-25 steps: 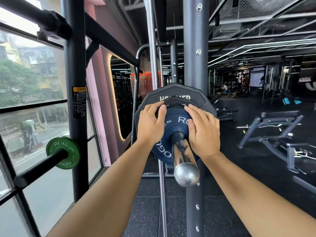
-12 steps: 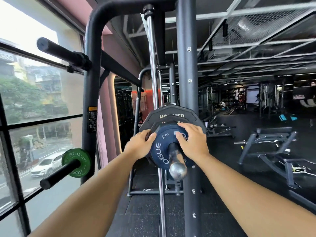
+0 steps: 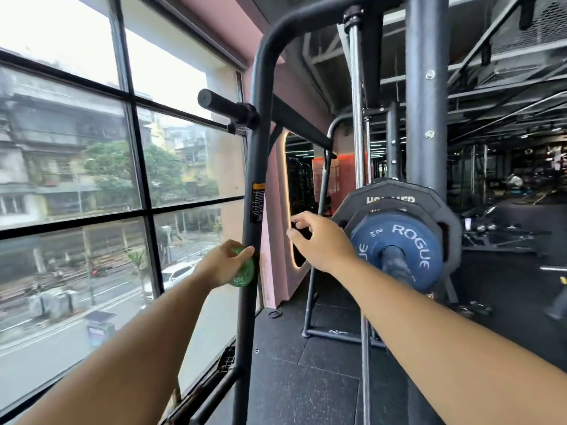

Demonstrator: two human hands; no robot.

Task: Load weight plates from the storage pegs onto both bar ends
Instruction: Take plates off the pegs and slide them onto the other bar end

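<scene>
Green plate (image 3: 245, 274), low against the rack upright (image 3: 245, 332), is gripped at its rim by curled fingers of the left hand (image 3: 219, 266), while the right hand (image 3: 322, 243) is held empty, fingers loosely spread, between it and the blue plate (image 3: 408, 237) on the bar end (image 3: 395, 262).

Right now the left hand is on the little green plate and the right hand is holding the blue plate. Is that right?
Not quite. In the head view the right hand is not holding the blue plate: it hangs open in the air beside it, fingers spread, gripping nothing. The left hand is on the little green plate, as you said.
</scene>
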